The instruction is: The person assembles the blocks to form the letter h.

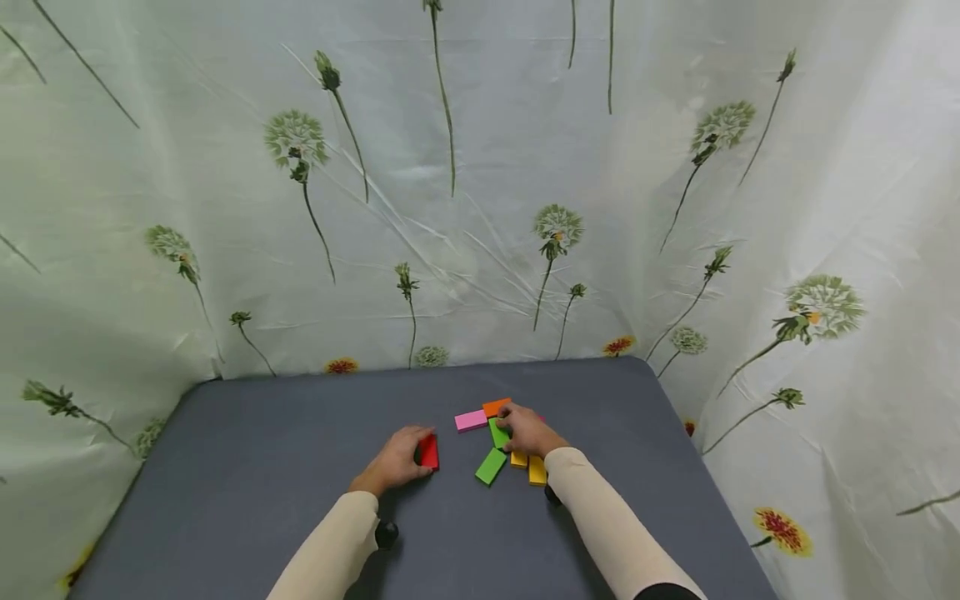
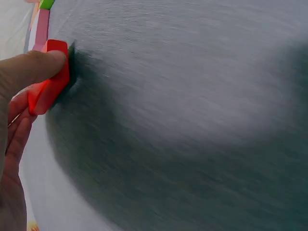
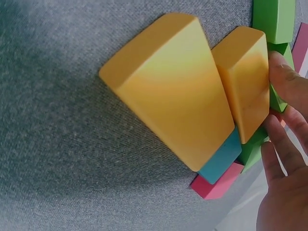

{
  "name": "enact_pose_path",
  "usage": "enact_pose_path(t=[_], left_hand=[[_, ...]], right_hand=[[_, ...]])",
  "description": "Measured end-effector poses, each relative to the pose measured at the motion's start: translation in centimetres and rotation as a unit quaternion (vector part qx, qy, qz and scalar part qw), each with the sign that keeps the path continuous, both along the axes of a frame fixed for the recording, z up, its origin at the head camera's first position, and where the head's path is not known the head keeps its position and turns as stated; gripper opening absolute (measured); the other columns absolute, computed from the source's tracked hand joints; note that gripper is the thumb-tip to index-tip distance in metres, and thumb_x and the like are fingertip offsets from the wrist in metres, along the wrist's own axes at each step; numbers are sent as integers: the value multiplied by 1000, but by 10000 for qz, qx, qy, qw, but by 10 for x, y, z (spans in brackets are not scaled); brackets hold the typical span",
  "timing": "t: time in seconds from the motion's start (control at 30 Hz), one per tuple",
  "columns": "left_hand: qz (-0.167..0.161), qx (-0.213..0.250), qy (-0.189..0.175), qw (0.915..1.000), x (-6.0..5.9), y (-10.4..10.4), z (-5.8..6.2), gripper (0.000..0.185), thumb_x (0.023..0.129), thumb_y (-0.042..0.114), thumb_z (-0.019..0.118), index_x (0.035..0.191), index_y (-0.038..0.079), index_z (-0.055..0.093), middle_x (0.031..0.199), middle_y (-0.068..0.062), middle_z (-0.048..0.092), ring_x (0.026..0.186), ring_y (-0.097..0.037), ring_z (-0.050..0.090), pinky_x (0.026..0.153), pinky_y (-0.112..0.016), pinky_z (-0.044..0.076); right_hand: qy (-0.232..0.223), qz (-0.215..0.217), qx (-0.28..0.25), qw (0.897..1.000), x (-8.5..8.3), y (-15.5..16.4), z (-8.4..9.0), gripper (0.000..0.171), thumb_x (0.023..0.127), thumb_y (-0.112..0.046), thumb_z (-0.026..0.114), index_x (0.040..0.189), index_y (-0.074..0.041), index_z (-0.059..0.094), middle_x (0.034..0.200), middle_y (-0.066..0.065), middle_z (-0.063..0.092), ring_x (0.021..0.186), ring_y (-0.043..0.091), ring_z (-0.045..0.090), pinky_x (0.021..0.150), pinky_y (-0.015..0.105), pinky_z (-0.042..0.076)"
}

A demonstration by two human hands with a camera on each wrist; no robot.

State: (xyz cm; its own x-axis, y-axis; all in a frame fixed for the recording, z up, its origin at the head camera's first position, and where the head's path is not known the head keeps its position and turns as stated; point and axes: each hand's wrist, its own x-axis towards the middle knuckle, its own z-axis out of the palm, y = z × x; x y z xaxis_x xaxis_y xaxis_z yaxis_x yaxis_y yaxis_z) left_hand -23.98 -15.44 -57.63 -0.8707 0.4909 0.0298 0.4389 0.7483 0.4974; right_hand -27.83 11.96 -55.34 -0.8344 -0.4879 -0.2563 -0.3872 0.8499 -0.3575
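Note:
My left hand (image 1: pixel 397 460) holds a red rectangular block (image 1: pixel 428 452) by its edges, thumb on one side and fingers on the other. In the left wrist view the red block (image 2: pixel 50 79) is tilted, and a dark green piece shows behind it against the tabletop. To the right, my right hand (image 1: pixel 528 429) reaches over a cluster of blocks and pinches a light green block (image 1: pixel 498 432) between thumb and fingers. In the right wrist view that green block (image 3: pixel 276 100) is mostly hidden by the fingers and an orange-yellow block (image 3: pixel 250 79).
Around the right hand lie a pink block (image 1: pixel 471 421), an orange block (image 1: pixel 495 407), another green block (image 1: pixel 491 467) and a yellow block (image 1: pixel 537 471). Teal (image 3: pixel 221 156) and crimson (image 3: pixel 217 182) blocks sit behind the yellow ones. A flower-patterned curtain (image 1: pixel 480 250) borders the grey table (image 1: pixel 285 467).

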Motion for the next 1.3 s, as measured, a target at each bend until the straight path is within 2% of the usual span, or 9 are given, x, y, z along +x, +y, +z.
enact_pose_path(t=[0.2, 0.4, 0.57, 0.7, 0.8, 1.03, 1.3], left_hand=[[-25, 195, 149, 9997, 26, -6, -8, 60, 69, 13, 85, 121, -5, 61, 116, -14, 60, 109, -33, 55, 95, -50, 45], [-5, 229, 219, 9995, 51, -16, -6, 59, 67, 14, 85, 119, -2, 62, 112, -8, 57, 105, -27, 52, 91, -46, 47], [-73, 220, 187, 9996, 68, -25, -3, 58, 66, 14, 85, 118, 1, 62, 111, -6, 56, 104, -27, 53, 91, -49, 44], [-127, 206, 52, 9997, 78, -33, -2, 59, 67, 13, 85, 120, 1, 61, 113, -5, 55, 105, -27, 52, 90, -50, 42], [-51, 249, -19, 9997, 83, -37, -1, 60, 67, 13, 85, 121, 2, 61, 113, -4, 54, 106, -27, 52, 90, -50, 40], [98, 255, 222, 9994, 96, -45, -4, 62, 65, 12, 86, 121, 1, 62, 112, -4, 56, 105, -26, 54, 90, -50, 36], [108, 94, 180, 9997, 106, -56, -1, 59, 64, 9, 84, 118, 0, 63, 113, -6, 57, 107, -28, 54, 89, -50, 36]], right_hand=[[-108, -232, -126, 9996, 2, 11, 1, 49, 83, -12, 76, 128, -2, 61, 136, 11, 46, 124, 32, 48, 102, 44, 42], [-77, -100, -30, 9999, 0, 13, 6, 49, 83, -13, 76, 128, -2, 61, 136, 13, 46, 123, 33, 49, 100, 44, 44], [-2, -41, 55, 10000, -2, 12, 6, 48, 83, -13, 76, 128, -3, 62, 135, 12, 47, 122, 31, 51, 99, 42, 45], [-23, -120, -24, 9999, -2, 10, 7, 48, 82, -12, 76, 127, -2, 62, 135, 12, 48, 122, 31, 50, 99, 43, 45], [-70, -159, -38, 9998, -1, 8, 8, 49, 82, -12, 76, 128, -3, 61, 136, 12, 47, 123, 32, 49, 99, 43, 44], [-127, -138, 45, 9998, 0, 2, 6, 51, 83, -14, 76, 130, -4, 60, 137, 11, 46, 124, 31, 49, 100, 43, 44], [-127, -126, -102, 9998, 4, -4, 5, 50, 81, -10, 77, 127, -1, 61, 133, 11, 49, 120, 30, 51, 100, 43, 44]])
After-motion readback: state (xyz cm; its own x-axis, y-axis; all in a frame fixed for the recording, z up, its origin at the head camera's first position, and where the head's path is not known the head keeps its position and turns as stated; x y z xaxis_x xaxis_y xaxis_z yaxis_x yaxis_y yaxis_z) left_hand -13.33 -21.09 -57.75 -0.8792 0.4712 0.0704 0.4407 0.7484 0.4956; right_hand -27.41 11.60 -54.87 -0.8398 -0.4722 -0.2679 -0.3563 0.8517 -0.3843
